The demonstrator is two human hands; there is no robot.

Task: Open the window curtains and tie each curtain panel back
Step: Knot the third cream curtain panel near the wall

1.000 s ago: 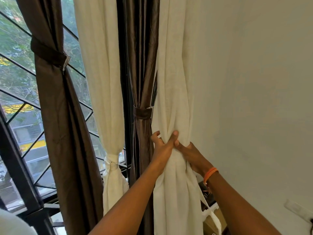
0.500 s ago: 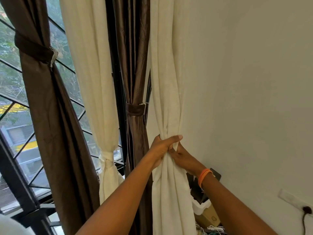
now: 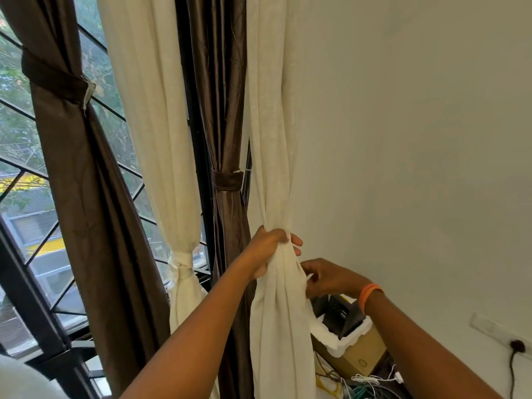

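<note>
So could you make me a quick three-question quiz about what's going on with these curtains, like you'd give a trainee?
1. True or false: the left hand grips the gathered cream curtain by the wall.
2. How many curtain panels already have a tie around them?
A) one
B) two
C) three
3. What is worn on the wrist of the right hand?

Key
1. True: its fingers wrap round the bunched fabric.
2. C: the left brown curtain, the middle cream curtain and the narrow brown curtain are each tied.
3. An orange wristband.
</note>
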